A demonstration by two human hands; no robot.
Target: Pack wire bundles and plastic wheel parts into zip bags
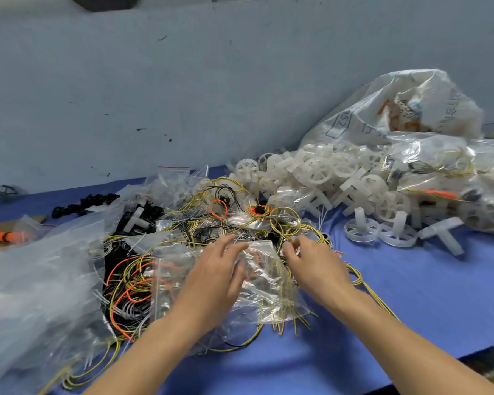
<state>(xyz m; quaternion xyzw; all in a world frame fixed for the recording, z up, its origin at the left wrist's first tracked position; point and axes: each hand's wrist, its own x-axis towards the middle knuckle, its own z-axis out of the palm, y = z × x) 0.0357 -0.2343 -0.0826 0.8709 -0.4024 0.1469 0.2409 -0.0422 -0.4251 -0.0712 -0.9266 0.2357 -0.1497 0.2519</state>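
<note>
The desk [411, 295] keeps bare blue room toward its right and near edges, while the white wheel parts [354, 178] are heaped at the far right. Mid-desk, the left hand [214, 277] rests flat, fingers straight, on a zip bag [263, 283], probably to steady it; the right hand [311, 260] curls its fingers at the yellow wire bundles [285, 220], but whether it pinches any I cannot tell.

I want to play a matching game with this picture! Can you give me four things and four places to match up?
Things:
1. white plastic wheels
2. big crinkly sack
3. zip bag
4. black parts

Places:
A. under both hands
B. far left, near the wall
C. piled right of the wires
D. behind the wheel pile, against the wall

Pairs: 1-C, 2-D, 3-A, 4-B
</note>
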